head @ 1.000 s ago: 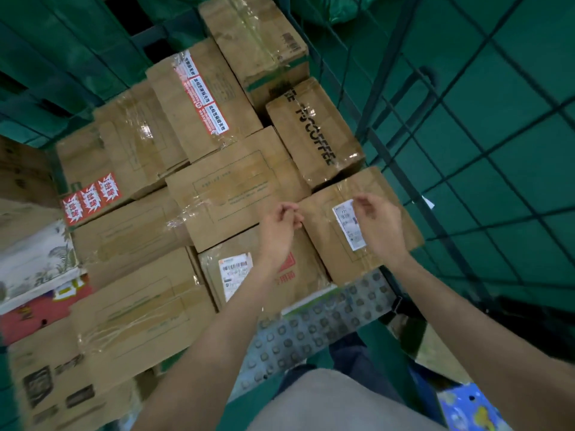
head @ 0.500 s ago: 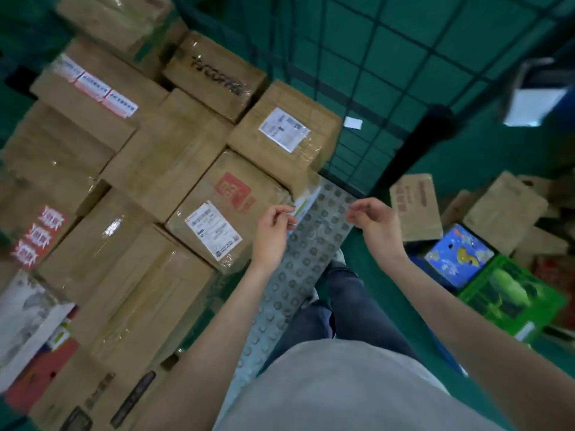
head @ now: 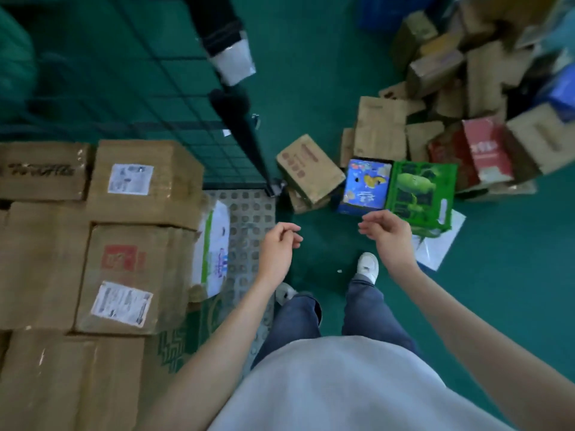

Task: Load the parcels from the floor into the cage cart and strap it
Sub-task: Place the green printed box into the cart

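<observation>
Green matte floor [head: 311,73]: heaped brown cardboard parcels [head: 435,98] at two o'clock, blue picture box [head: 365,186] and green carton [head: 420,194] nearer centre

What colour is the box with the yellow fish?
Blue box, seen in the head view.

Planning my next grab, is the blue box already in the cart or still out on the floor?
Out. The blue box lies on the green floor beside the green box, right of the cart's mesh wall.

Matt brown cardboard parcels [head: 143,178] at nine o'clock sit on a studded grey metal cart deck [head: 252,219], beside black wire mesh [head: 149,98].
</observation>
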